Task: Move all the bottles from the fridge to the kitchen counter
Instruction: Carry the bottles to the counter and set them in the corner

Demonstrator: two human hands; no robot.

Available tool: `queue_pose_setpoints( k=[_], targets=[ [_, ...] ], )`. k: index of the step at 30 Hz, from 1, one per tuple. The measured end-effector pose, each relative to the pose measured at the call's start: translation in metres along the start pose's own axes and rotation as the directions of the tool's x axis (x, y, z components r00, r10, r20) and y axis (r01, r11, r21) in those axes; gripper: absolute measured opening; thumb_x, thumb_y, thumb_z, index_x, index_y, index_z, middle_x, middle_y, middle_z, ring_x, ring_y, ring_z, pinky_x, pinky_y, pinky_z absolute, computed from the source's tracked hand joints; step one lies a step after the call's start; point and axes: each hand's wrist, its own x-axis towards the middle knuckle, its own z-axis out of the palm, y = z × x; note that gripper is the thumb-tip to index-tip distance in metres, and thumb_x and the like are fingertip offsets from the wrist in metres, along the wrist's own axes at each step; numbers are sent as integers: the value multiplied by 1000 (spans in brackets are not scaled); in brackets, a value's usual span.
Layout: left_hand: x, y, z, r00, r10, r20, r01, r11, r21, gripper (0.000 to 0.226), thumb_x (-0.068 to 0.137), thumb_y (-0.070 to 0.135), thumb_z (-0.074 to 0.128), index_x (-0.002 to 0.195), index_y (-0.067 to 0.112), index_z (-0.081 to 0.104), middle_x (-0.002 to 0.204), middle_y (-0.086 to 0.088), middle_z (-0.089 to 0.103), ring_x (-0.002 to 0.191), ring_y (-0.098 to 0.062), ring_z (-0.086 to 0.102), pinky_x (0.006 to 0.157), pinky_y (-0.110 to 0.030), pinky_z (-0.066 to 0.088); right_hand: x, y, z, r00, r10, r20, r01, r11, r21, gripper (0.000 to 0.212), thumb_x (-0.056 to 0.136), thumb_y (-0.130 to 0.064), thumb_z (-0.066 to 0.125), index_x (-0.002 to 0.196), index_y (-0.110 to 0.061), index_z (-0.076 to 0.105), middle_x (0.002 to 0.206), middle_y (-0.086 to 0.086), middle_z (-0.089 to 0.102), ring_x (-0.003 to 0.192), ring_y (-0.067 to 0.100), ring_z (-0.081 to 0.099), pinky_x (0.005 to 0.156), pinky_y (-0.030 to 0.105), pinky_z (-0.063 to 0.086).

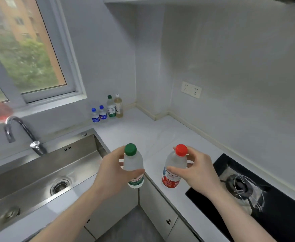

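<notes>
A pale corner counter point(160, 137) holds four bottles point(108, 110) at 11 o'clock. The left hand point(113, 173) grips a green-capped bottle point(133, 165); the right hand point(197, 170) grips a red-capped bottle point(174, 165).

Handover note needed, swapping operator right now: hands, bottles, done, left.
Left hand: grips the clear plastic bottle with green cap, upright, in the air.
Right hand: grips the clear plastic bottle with red cap, upright, over the pale kitchen counter.
Done: four bottles stand by the back wall: two small blue-capped ones, a green-capped one, an amber one.
Left: set both held bottles down on the counter. Fridge is out of view, so cannot tell if more remain.
</notes>
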Motion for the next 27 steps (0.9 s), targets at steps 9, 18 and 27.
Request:
queue_pose_setpoints(
  k=[9, 18, 27],
  targets=[
    [82, -32, 1, 987, -87, -132, 95, 994, 56, 59, 63, 30, 96, 111, 46, 64, 103, 30, 67, 95, 1, 64, 81, -20, 54, 127, 16, 16, 988, -87, 129, 88, 996, 0, 50, 68, -21, 94, 109, -38, 72, 100, -25, 73, 97, 0, 70, 79, 27, 63],
    [170, -83, -11, 976, -179, -126, 192, 977, 98, 61, 60, 37, 95, 112, 44, 64, 101, 30, 66, 95, 1, 64, 79, -26, 58, 228, 32, 57, 980, -64, 187, 67, 998, -11, 49, 68, -22, 94, 105, -42, 70, 97, -33, 70, 95, -8, 67, 81, 24, 61],
    [289, -156, -25, 985, -171, -28, 173, 969, 175, 73, 50, 63, 82, 117, 44, 61, 106, 24, 67, 100, -4, 64, 85, -40, 60, 332, 44, 114, 992, 29, 126, -20, 997, -73, 47, 68, -21, 93, 95, -48, 65, 92, -39, 68, 88, -12, 65, 71, 11, 52]
  ],
)
